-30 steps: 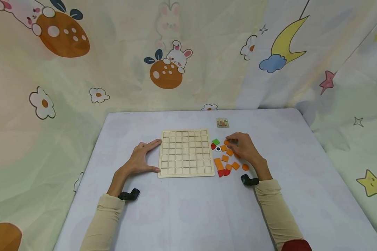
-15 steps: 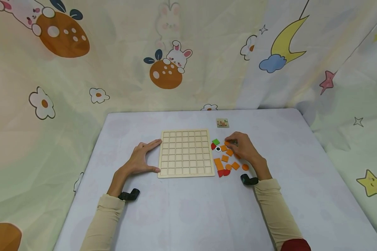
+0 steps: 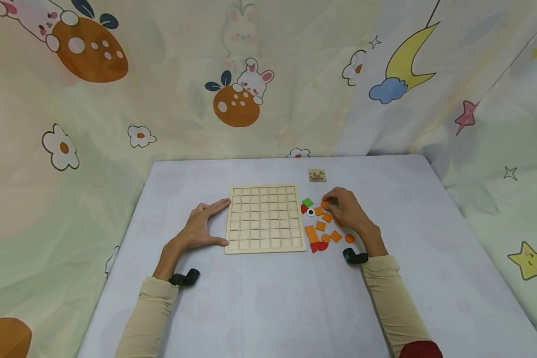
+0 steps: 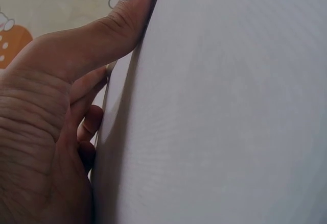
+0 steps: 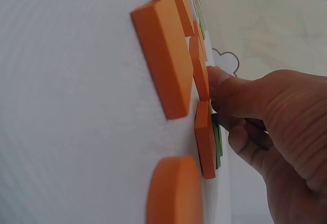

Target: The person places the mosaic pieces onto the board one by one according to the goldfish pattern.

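A pale wooden grid board lies flat on the table. My left hand is at its left side, thumb and fingers spread wide. The index fingertip touches near the far left corner and the thumb near the front left corner. My right hand is bent over the loose pieces right of the board, thumb and index finger pinching a small orange piece. In the right wrist view, the thumb lies behind orange blocks, which partly hide the fingertips. A green piece sits under that hand.
Several orange pieces lie beside the board, with an orange rectangle, red pieces, a white eye-like disc and a green square. A small patterned card lies farther back. A printed curtain hangs behind the table.
The right fingertips and the small orange piece between them have shifted very slightly to the right. The left hand and the board have stayed put.
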The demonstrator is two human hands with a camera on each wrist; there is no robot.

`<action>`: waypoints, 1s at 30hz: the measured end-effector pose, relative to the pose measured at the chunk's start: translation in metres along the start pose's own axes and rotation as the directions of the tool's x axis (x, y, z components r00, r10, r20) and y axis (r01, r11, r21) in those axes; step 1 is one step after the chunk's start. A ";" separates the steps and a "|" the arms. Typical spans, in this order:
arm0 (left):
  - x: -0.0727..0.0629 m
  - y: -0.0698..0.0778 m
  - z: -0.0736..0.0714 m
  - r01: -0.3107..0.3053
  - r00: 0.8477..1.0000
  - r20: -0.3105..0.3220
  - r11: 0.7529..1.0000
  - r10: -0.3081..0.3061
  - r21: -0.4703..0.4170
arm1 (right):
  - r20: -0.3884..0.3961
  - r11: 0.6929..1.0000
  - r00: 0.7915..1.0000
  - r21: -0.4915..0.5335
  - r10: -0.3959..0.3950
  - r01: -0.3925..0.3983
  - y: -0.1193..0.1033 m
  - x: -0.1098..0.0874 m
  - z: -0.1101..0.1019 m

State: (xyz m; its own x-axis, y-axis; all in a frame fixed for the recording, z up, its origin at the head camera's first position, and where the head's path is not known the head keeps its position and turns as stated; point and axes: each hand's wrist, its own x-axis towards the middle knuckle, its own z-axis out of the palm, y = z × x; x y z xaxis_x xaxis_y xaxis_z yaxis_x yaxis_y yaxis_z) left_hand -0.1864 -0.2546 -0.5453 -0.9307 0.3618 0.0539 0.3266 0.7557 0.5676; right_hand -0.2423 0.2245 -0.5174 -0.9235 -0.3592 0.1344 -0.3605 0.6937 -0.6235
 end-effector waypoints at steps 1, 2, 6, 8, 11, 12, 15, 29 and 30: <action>0.000 -0.001 0.001 0.001 1.000 0.000 1.000 -0.001 0.003 | 0.002 1.000 1.000 -0.001 0.006 -0.006 0.000 0.000 0.000; 0.001 -0.002 0.001 0.000 1.000 -0.001 1.000 0.000 0.007 | 0.004 1.000 1.000 -0.004 0.010 -0.010 0.000 0.000 -0.001; 0.000 -0.002 0.002 0.000 1.000 -0.001 1.000 0.000 0.008 | 0.000 1.000 1.000 -0.006 0.011 -0.011 -0.001 0.000 -0.002; 0.000 0.000 0.001 0.000 1.000 -0.001 1.000 0.000 0.001 | -0.009 1.000 1.000 -0.002 -0.003 0.003 -0.003 0.000 -0.003; -0.001 0.001 0.000 0.001 1.000 0.000 1.000 -0.001 -0.008 | -0.021 1.000 0.999 0.006 -0.025 0.025 -0.005 0.000 -0.004; -0.001 0.001 0.000 0.002 1.000 0.001 1.000 -0.002 -0.010 | -0.024 0.999 0.999 0.007 -0.031 0.031 -0.005 0.000 -0.004; -0.001 0.001 0.000 0.003 1.000 0.001 1.000 -0.003 -0.008 | -0.028 0.999 0.999 0.014 -0.035 0.035 -0.007 0.000 -0.005; 0.000 0.000 0.001 -0.003 1.000 -0.005 1.000 0.003 -0.006 | 0.003 0.998 1.000 0.069 -0.012 0.012 -0.019 0.000 -0.004; 0.000 0.000 0.001 -0.003 1.000 -0.005 1.000 0.003 -0.005 | 0.004 0.997 1.000 0.074 -0.014 0.014 -0.020 0.000 -0.004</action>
State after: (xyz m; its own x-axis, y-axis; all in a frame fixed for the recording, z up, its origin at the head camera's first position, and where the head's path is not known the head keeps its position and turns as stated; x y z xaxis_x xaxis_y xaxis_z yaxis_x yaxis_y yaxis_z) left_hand -0.1859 -0.2544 -0.5464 -0.9306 0.3610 0.0600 0.3286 0.7521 0.5713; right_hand -0.2361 0.2132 -0.5022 -0.9179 -0.3712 0.1400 -0.3623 0.6404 -0.6773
